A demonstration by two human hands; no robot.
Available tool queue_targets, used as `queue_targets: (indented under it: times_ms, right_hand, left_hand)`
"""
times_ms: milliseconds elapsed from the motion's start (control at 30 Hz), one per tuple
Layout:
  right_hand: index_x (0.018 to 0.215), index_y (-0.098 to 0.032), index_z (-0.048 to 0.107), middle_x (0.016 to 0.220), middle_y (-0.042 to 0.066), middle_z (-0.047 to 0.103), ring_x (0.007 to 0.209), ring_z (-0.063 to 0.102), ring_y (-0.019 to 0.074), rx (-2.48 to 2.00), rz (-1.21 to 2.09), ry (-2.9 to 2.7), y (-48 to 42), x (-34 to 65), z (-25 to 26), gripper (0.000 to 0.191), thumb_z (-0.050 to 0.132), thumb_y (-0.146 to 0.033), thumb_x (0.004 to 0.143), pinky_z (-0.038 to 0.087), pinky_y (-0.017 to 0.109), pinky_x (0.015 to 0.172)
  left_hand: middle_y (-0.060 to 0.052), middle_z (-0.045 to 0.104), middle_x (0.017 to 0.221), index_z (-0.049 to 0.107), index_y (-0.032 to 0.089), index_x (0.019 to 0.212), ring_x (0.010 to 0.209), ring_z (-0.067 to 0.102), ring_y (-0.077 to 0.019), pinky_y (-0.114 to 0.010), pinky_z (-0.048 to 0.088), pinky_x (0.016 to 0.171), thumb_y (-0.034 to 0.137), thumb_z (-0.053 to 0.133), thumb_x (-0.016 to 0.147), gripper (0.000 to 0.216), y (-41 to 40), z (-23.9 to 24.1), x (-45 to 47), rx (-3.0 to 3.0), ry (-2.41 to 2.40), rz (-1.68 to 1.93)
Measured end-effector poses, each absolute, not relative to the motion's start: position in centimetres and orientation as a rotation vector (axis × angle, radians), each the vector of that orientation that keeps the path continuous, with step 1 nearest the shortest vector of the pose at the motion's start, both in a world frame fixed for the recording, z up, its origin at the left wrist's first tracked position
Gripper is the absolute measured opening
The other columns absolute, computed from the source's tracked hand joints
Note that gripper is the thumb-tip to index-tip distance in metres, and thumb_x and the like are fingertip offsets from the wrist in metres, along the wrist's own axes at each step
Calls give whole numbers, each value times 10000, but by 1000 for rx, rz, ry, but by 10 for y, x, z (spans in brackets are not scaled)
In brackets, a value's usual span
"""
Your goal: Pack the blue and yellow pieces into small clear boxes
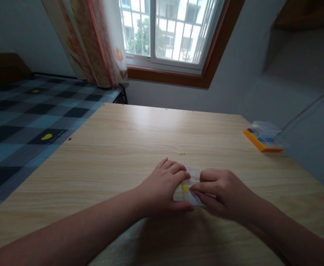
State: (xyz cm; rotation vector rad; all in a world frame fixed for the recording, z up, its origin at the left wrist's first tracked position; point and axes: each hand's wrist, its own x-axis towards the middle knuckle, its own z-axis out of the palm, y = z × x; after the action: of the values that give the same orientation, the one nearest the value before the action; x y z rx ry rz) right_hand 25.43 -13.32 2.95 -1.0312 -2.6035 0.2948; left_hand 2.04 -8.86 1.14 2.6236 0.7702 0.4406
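Note:
A small clear plastic box (194,172) with its lid up lies on the table between my hands. My left hand (164,186) curves around its left side, thumb at the near edge and fingers at the far edge, gripping it. My right hand (220,189) reaches into the box from the right with thumb and fingers pinched together. Whatever is between those fingertips is too small or hidden to make out. Beside the fingertips, some yellow pieces (185,187) show inside the box. Just beyond the box, a short row of tiny yellow pieces (182,153) rests on the tabletop.
The light wood table (117,155) spans the view. On its right edge sits an orange-based case (263,142) with a clear lid and blue and dark contents. A bed with a checked cover (20,125) adjoins on the left; a window (178,33) and curtain (95,40) are behind.

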Motion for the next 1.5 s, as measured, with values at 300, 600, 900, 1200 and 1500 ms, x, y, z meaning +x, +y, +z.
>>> queue_targets:
  times_ms: [300,600,900,1200,1500]
  right_hand:
    - [840,-199,704,739,6,537,664,472,129,-1080,339,-2652,-133,254,23,261,504,-240,1002,273,291,622]
    - [871,-198,713,745,11,546,672,483,135,-1097,313,-2635,-132,253,25,255,503,-249,1007,280,289,623]
    - [889,-195,742,723,18,566,647,490,137,-1083,341,-2612,-132,253,29,269,491,-224,983,297,282,610]
    - [859,-182,766,714,18,586,611,508,114,-1045,515,-2600,-130,268,43,232,542,-201,918,314,263,590]
    - [951,-200,784,734,14,592,605,503,105,-1025,521,-2654,-130,267,35,226,559,-201,948,312,260,581]
  left_hand:
    - [-92,643,1252,650,215,1197,1198,557,-340,-600,279,1165,616,810,750,621,-90,11,21,2621,775,428]
    - [-94,644,1250,654,215,1184,1196,558,-339,-582,282,1165,606,813,749,606,-89,12,21,2622,772,433]
    - [-102,643,1259,650,218,1186,1199,553,-341,-583,287,1161,623,801,755,610,-89,13,21,2619,763,431]
    - [-109,639,1282,633,211,1228,1215,557,-344,-600,253,1178,615,806,760,643,-88,10,20,2624,767,419]
    - [-108,644,1271,644,207,1206,1204,559,-341,-583,282,1169,614,808,752,632,-89,11,20,2623,768,436]
